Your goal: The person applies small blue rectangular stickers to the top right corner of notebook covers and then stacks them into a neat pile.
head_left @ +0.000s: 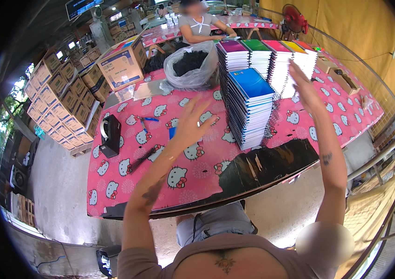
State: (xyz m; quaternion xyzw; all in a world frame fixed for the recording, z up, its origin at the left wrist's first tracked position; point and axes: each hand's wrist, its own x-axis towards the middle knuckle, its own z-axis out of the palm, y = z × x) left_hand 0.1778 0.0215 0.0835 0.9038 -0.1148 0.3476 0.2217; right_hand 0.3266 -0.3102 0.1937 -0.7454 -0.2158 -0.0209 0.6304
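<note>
My left hand [192, 122] hovers over the pink patterned table with its fingers spread, left of a tall stack of blue-covered spiral notebooks [251, 86]. Partly beneath it lies a small blue item [173, 133], whose kind I cannot make out. On the other side, my right hand [303, 86] is raised with fingers stretched out, near the stack of pink-covered notebooks [279, 69]; whether it touches them is unclear. Behind the blue stack stand purple [233, 46] and green [256, 45] notebooks. Yellow [296, 47] and orange-red [304, 45] ones stand at the right.
A black tape dispenser [110, 136], blue-handled tool [148, 119] and black coil [142, 159] lie left. Farther back are a clear bag of black material [191, 65] and a carton [122, 63]. Another person [200, 28] works across the table. Cardboard trays [344, 83] sit right.
</note>
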